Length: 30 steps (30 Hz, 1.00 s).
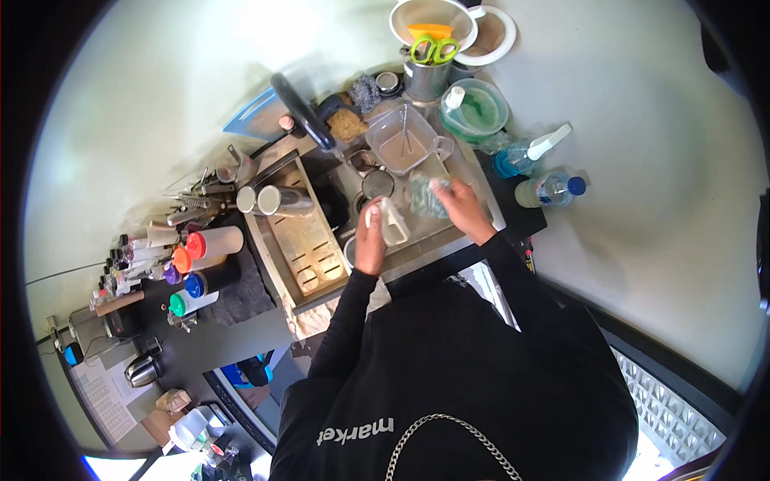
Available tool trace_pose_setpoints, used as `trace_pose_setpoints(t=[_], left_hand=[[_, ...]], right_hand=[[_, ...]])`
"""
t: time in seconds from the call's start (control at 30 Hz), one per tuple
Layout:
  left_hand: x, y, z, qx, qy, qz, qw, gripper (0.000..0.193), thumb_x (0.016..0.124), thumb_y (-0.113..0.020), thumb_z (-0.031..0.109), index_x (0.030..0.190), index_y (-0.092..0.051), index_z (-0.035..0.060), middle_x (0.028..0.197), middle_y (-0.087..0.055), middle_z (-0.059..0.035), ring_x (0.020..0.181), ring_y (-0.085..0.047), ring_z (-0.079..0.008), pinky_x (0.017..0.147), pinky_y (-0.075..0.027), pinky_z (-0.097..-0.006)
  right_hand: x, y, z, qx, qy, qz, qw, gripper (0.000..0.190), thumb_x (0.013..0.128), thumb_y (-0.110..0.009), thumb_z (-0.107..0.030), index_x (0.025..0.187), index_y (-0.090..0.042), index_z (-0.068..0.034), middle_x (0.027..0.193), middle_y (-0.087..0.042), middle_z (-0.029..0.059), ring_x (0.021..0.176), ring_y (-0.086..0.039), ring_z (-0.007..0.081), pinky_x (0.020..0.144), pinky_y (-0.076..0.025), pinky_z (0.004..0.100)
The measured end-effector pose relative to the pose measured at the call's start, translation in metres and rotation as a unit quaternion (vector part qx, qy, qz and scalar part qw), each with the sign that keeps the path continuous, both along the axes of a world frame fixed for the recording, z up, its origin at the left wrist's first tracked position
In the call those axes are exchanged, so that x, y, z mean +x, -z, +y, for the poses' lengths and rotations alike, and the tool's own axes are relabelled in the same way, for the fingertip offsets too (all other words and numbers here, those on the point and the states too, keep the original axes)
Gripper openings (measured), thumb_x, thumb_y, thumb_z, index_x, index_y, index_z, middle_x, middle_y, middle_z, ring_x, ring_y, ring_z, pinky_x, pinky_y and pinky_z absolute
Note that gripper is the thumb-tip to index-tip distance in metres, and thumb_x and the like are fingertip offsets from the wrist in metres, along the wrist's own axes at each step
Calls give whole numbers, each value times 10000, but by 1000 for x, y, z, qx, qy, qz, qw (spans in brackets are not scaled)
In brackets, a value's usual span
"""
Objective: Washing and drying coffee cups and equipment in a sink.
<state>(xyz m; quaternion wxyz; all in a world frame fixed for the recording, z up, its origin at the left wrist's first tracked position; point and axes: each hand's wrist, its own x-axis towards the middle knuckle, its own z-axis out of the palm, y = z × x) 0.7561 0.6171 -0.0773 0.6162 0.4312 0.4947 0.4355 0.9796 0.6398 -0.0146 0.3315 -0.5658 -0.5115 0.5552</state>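
My left hand grips a small off-white container, tilted with its open side turned toward my right hand. In my right hand is a blurred green-and-white scrubbing pad, held a little apart from the container. Both hands are over the near part of a stainless steel sink. Just beyond them a round glass vessel stands in the basin. Farther back is a clear plastic pitcher with a thin metal utensil inside.
A black faucet arches over the sink's left side. Left of the basin, a drainboard carries two jars. Spray bottle, plastic bottle and green-liquid tub line the right. Squeeze bottles stand at far left.
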Motion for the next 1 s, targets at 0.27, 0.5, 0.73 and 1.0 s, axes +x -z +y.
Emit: trace_pose_setpoints(t=[0.27, 0.5, 0.73, 1.0], left_hand=[[-5, -29, 6, -121, -83, -175, 974, 573, 1005, -444, 560, 1333, -484, 92, 1221, -602, -123, 1103, -615, -270, 869, -552, -511], [-4, -30, -2, -127, -108, -178, 970, 582, 997, -452, 576, 1311, -485, 88, 1235, -596, -123, 1103, -615, -274, 883, -550, -515], [-5, -32, 8, -137, -138, -223, 955, 563, 1007, -433, 564, 1340, -471, 111, 1302, -570, -124, 1173, -582, -289, 927, -526, -544], [9, -31, 72, -128, -122, -396, 901, 543, 1029, -389, 529, 1291, -518, 72, 1237, -619, -120, 1126, -623, -269, 966, -529, -441]], right_hand=[[65, -8, 101, 289, 355, -244, 855, 339, 948, -601, -152, 1247, -573, 6, 1144, -640, 175, 1055, -611, 314, 926, -472, 392], [84, 25, 134, 257, 214, -491, 805, 409, 842, -650, -90, 1246, -602, -45, 1293, -555, 169, 1239, -490, 370, 1075, -358, 516], [55, 17, 88, 374, 254, -321, 832, 454, 890, -551, -16, 1342, -512, -29, 1422, -460, 221, 1329, -412, 409, 1125, -335, 460], [-74, 11, 48, 289, -19, 9, 957, 362, 916, -623, -85, 1269, -566, -33, 1264, -597, 175, 1202, -564, 345, 1023, -441, 409]])
